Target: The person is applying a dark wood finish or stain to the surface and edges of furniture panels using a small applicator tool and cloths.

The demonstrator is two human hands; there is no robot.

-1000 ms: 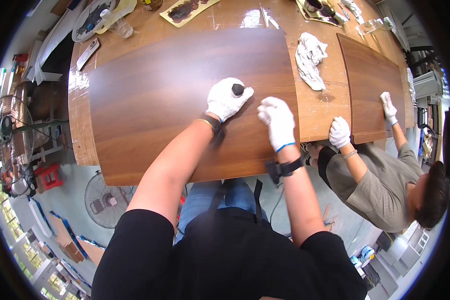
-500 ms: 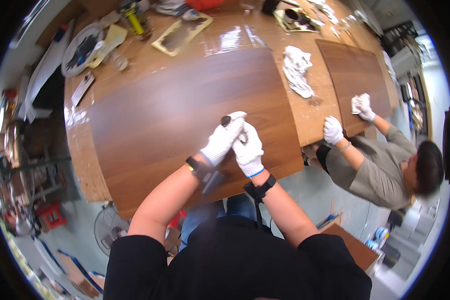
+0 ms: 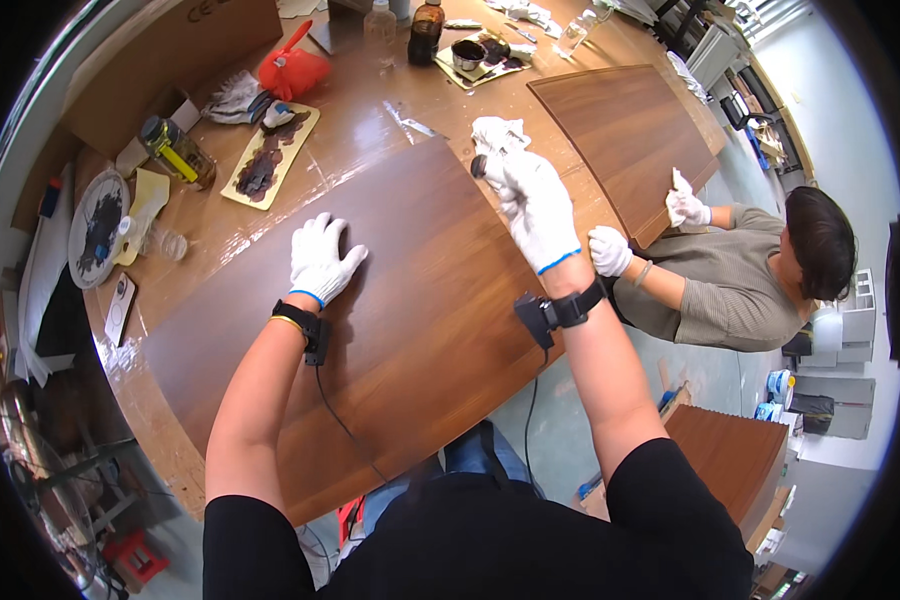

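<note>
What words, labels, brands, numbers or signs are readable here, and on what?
Cardboard box: dark printed mark near the top edge, not copied out here.
Clear container: yellow-green label, too small to read.
Blue-and-white tubs: markings too small to read.
Large wood panel: no lettering shows.

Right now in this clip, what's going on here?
The person's white-gloved left hand is spread open over a broad, dark brown wooden panel. The white-gloved right hand holds a small, dark, round piece near the panel's right edge, close to a crumpled white cloth; whether it touches the cloth is unclear. Further right, a co-worker in a grey-green shirt holds another white cloth near the edge of a second brown wooden panel.
</note>
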